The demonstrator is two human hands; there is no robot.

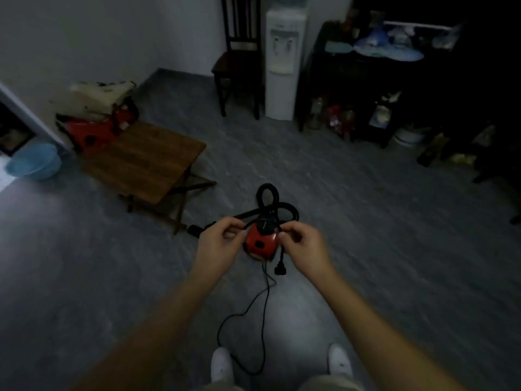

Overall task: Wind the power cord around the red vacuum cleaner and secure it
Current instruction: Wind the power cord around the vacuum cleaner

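Note:
A small red vacuum cleaner (260,242) sits on the grey floor, its black hose (267,200) looped behind it. A thin black power cord (265,306) trails from the vacuum toward my feet in a long loop. My left hand (218,244) pinches the cord at the vacuum's left side. My right hand (303,242) pinches the cord at the right side, and the black plug (280,269) hangs just below it. A stretch of cord arcs over the vacuum's top between both hands.
A low wooden folding table (141,162) stands to the left with a red item and cloth behind it. A blue basin (33,162) is far left. A chair (239,66), a white water dispenser (284,60) and a dark shelf (366,80) line the back.

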